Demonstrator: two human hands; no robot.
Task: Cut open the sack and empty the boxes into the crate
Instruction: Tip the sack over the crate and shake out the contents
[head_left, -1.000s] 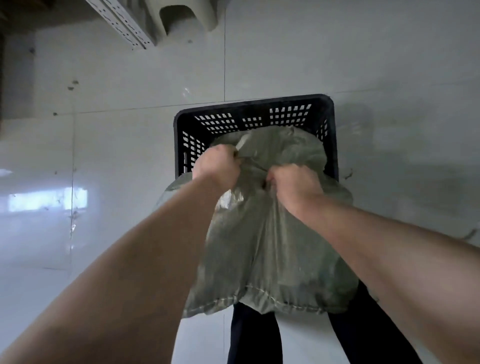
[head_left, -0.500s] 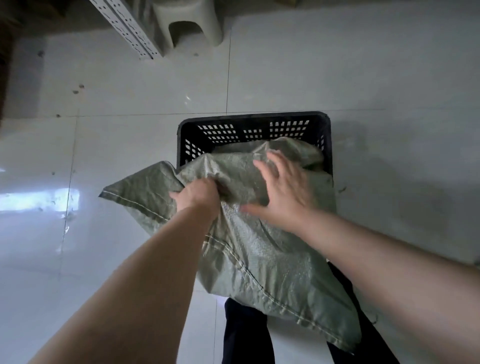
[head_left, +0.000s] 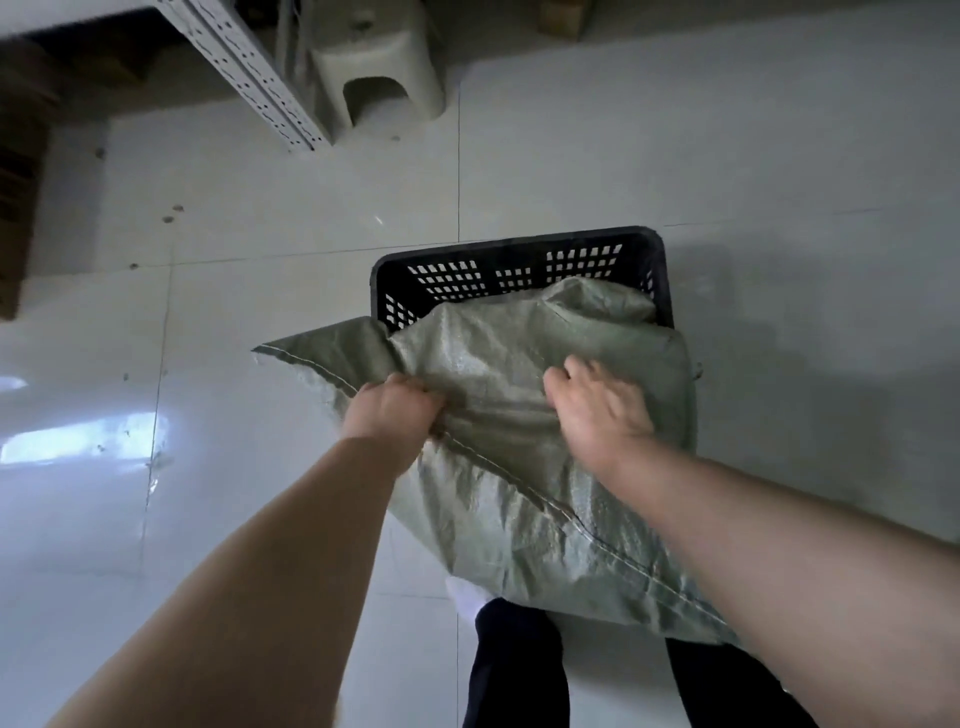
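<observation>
Green sack (head_left: 511, 488) in clenched left hand (head_left: 390, 413)

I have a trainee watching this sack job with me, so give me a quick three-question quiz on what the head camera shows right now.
1. True or false: the left hand grips the green sack at its stitched seam.
2. Pick one. The right hand is:
A) spread on top of the sack, holding no tool
B) curled round a knife
C) resting on the floor tiles
3. Fill in: the sack's far end sits in the black mesh-walled ____.

Key: 1 true; 2 A; 3 crate.
</observation>
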